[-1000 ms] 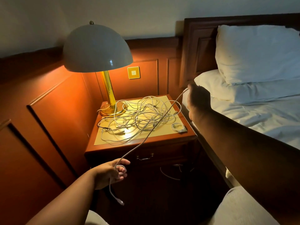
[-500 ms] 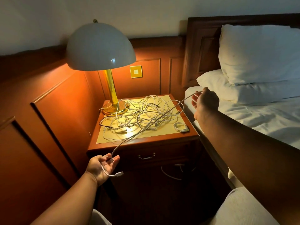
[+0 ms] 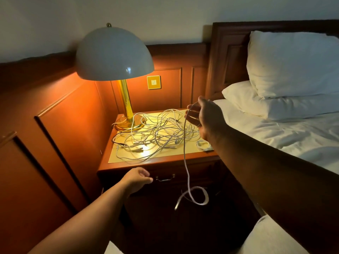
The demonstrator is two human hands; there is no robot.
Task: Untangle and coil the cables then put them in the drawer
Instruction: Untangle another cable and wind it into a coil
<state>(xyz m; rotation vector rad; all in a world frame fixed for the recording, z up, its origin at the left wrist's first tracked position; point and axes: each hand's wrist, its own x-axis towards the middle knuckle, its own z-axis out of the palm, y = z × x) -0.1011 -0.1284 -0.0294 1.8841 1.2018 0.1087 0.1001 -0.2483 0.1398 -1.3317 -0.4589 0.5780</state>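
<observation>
Hanging from the raised right hand, one white cable is now freed; it was released by the left hand, loosely curled, empty, beside the drawer handle.

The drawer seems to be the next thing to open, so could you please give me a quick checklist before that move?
1. Drawer shut, handle unobstructed: ok.
2. Left hand free, near the handle, not yet gripping it: ok.
3. Right hand holds the white cable: ok.
4. That cable coiled: not ok; it dangles in front of the drawer, in the way.
5. Cable free of the tangle on the nightstand: cannot tell.
6. Remaining cables sorted: not ok; one small coil only.
</observation>
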